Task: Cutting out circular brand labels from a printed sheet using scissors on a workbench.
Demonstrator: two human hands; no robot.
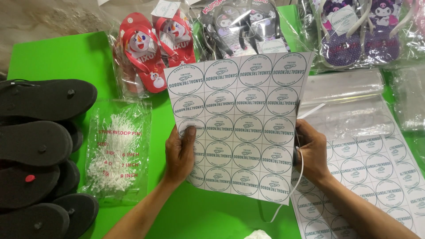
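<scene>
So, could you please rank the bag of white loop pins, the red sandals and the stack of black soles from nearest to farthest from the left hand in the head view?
From the left hand, which holds the sticker sheet's edge:
1. Bag of white loop pins, just to its left on the green table.
2. Red sandals, bagged, up beyond the sheet's top left corner.
3. Stack of black soles, at the far left edge.
</scene>
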